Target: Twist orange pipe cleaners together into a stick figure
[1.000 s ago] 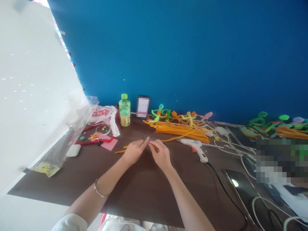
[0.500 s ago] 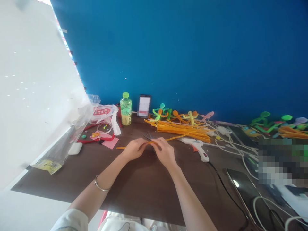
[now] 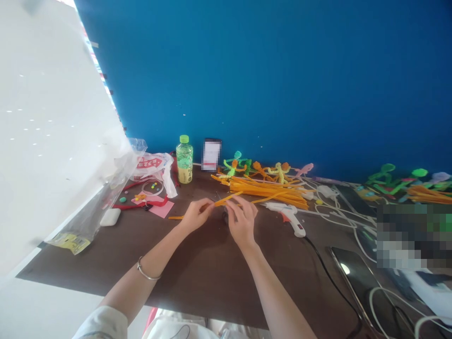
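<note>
Near the middle of the dark table, my left hand (image 3: pixel 196 215) pinches an orange pipe cleaner (image 3: pixel 222 201), whose one end sticks out to the left behind the wrist. My right hand (image 3: pixel 242 217) is beside it, its thumb and fingers closed around the pipe cleaner's other part, which runs on to the right. A short orange length rises between the two hands. Scissors (image 3: pixel 225 215) lie partly hidden behind my right hand. Just beyond it rests a bundle of orange pipe cleaners (image 3: pixel 268 190).
A green-capped bottle (image 3: pixel 184 160) and an upright phone (image 3: pixel 211 155) stand at the back. To the right lie a white glue gun (image 3: pixel 291 217), its black cable, white cords and a dark phone (image 3: pixel 356 273). Plastic bags (image 3: pixel 155 165) and a white case (image 3: pixel 110 217) are left.
My right hand has shifted slightly right and its fingers have lifted and spread somewhat. More of the orange pipe cleaner shows between my hands.
</note>
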